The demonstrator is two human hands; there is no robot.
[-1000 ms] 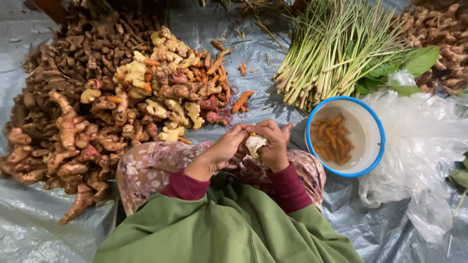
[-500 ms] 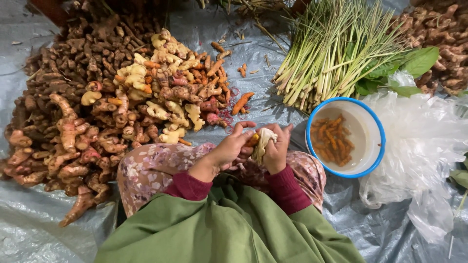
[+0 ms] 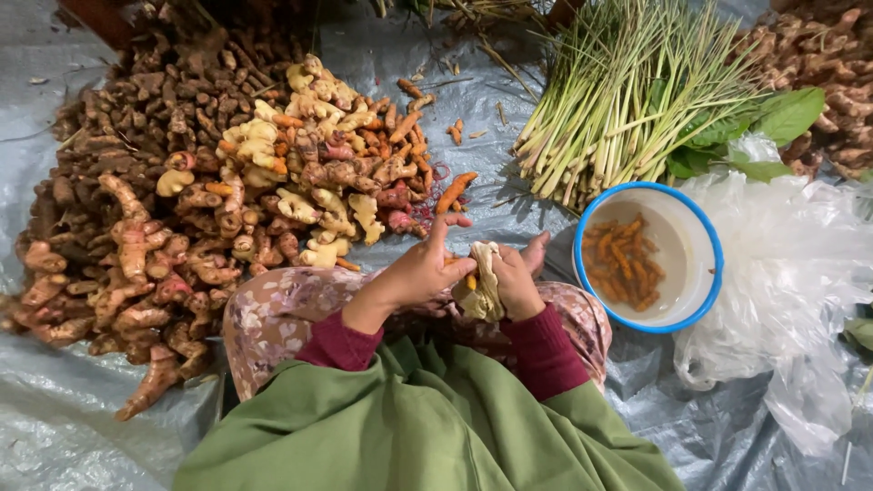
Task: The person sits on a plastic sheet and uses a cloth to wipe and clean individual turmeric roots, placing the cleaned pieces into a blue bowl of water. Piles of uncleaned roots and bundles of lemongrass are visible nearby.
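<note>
You are pinching a small orange turmeric root (image 3: 470, 282) between your left hand (image 3: 420, 275) and right hand (image 3: 514, 280), the right also gripping a pale cloth (image 3: 482, 289), over your lap at 6 o'clock. Keep rubbing firmly with the cloth while turning the root. The blue-rimmed bowl (image 3: 700, 291) is sitting at 3 o'clock.

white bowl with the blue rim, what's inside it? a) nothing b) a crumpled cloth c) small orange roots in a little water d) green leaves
c: the white bowl with the blue rim, which sits on the grey tarp to the right of the person's right hand, holds a handful of small orange roots lying in what looks like shallow cloudy water.
</note>
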